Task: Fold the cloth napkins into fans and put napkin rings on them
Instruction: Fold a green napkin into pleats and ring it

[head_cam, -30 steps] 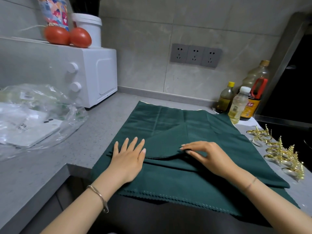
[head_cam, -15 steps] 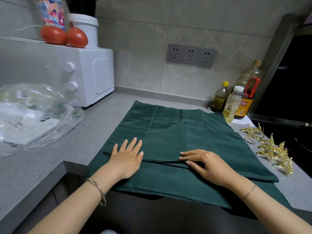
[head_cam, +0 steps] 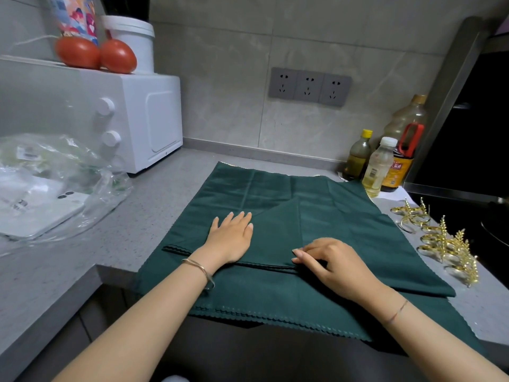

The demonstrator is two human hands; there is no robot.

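A dark green cloth napkin (head_cam: 316,205) lies spread on the grey counter, its scalloped front hem hanging over the edge. A pleat is folded across its near part. My left hand (head_cam: 231,237) lies flat on the folded layer, fingers straight and together. My right hand (head_cam: 330,261) sits to the right on the fold's edge, fingers bent, their tips on the crease; whether they pinch the cloth I cannot tell. Several gold napkin rings (head_cam: 443,241) with leaf ornaments lie in a row on the counter right of the napkin.
A white oven (head_cam: 143,119) stands at the back left with two tomatoes (head_cam: 96,55) and a white tub on top. A clear plastic bag (head_cam: 49,183) lies left. Oil and sauce bottles (head_cam: 382,164) stand back right, beside a dark stove.
My left hand slid forward and to the right over the folded layer, its fingers closing together. My right hand's fingers have bent more at the crease. The camera has moved closer.
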